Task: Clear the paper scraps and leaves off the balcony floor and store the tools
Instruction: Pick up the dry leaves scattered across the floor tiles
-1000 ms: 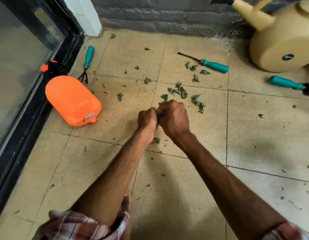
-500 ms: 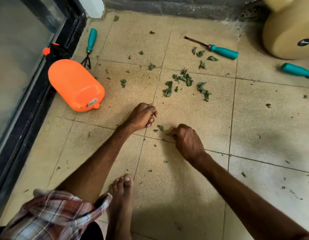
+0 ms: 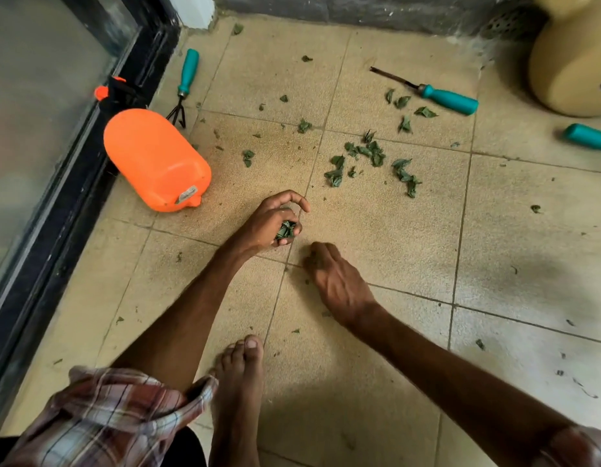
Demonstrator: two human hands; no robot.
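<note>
Left hand [image 3: 268, 224] uncurled, its leaves [image 3: 285, 230] half hidden.

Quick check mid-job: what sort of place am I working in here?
Most likely a home balcony used for gardening: a tiled floor beside a black-framed glass door, with an orange sprayer, a teal-handled hand rake and torn leaves lying on it.

Green leaves [image 3: 369, 153], orange sprayer [image 3: 155, 160], teal tool handles [image 3: 449, 100], plaid sleeve [image 3: 117, 409], beige floor tiles [image 3: 376, 230].
</note>
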